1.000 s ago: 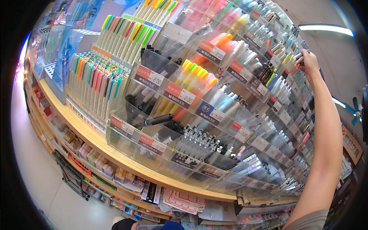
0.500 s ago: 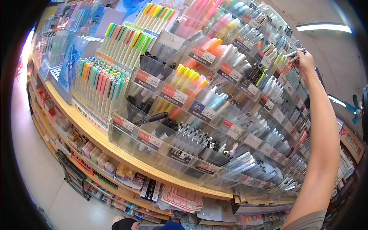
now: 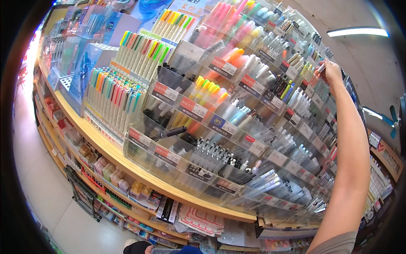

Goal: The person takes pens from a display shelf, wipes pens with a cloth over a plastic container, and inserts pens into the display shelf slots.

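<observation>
My right hand (image 3: 332, 73) is raised at the upper right, its fingers closed on a slim pen (image 3: 322, 67) over an upper compartment of the clear pen rack (image 3: 228, 157). Other pens stand close around the fingertips, and the hand partly covers them. At the bottom edge only a small patch of skin shows beside a clear object, perhaps part of my left hand (image 3: 148, 249); its fingers cannot be made out.
Colored markers (image 3: 114, 95) fill a stand to the left. A dark pen (image 3: 169, 133) sticks out from a lower compartment. The wooden shelf edge (image 3: 169, 180) runs under the rack, with goods on shelves below. A folded black frame (image 3: 82, 192) leans near the floor.
My right hand has moved slightly down and left, with the pen now lower among the compartments. The view has shifted a little.
</observation>
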Demonstrator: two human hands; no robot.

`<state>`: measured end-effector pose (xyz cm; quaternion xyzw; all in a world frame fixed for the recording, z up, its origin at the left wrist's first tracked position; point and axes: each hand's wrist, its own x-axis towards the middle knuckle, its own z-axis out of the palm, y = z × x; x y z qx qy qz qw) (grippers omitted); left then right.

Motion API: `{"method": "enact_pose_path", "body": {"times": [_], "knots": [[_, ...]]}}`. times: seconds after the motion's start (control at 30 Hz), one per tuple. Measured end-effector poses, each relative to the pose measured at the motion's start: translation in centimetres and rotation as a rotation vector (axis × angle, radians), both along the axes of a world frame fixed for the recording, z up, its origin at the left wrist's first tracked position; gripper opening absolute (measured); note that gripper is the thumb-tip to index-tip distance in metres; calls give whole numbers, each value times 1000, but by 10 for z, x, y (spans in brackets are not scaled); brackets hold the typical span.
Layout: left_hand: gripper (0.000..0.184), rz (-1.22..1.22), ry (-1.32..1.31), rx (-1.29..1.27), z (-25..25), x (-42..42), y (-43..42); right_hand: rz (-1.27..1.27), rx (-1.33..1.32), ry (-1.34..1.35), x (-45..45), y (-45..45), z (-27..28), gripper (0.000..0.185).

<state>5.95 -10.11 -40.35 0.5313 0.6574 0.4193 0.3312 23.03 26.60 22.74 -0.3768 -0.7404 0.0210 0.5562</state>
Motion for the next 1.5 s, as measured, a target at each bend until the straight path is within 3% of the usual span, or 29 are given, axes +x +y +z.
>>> {"method": "enact_pose_path", "body": {"times": [0.17, 0.27, 0.37, 0.47, 0.57, 0.67, 0.77, 0.9, 1.0, 1.13, 1.33, 1.47, 1.5], "knots": [[41, 2, 16, 39, 1, 0, 0, -27, 180, 133, 5, -3, 6, 31], [41, 9, 10, 52, -1, 0, 0, 83, 394, 481, 5, -11, 18, 30], [41, 8, 4, 16, 1, -1, -1, 116, 530, 658, 11, -18, 26, 30], [42, -8, 1, -10, 5, -2, 0, -48, 250, 270, 24, -24, 20, 29], [43, -16, -6, -8, 8, -2, 1, -271, -203, -40, 21, -9, 0, 22], [43, -4, -2, 18, 5, -3, 1, -202, -342, -86, 16, -2, -7, 18], [43, -1, -16, 8, 8, -3, -1, -169, -280, -36, 5, -10, -18, 17], [42, -4, -13, 18, 10, -4, 2, -210, 69, 72, 22, 12, -2, 12], [40, -20, 9, 14, 10, -4, 3, -228, 481, 223, 24, 15, 8, 15], [38, -14, -12, 5, 13, -4, 4, -296, 566, 282, 19, 9, 15, 17], [37, -3, -56, -12, 20, -5, 1, -249, 228, 248, 9, 14, 5, 15], [37, 12, -72, -22, 19, -4, -1, -211, -105, 75, 11, 22, 0, 18], [37, 17, -69, -9, 17, -3, -1, -219, -70, 105, 1, 14, -10, 23]]}}
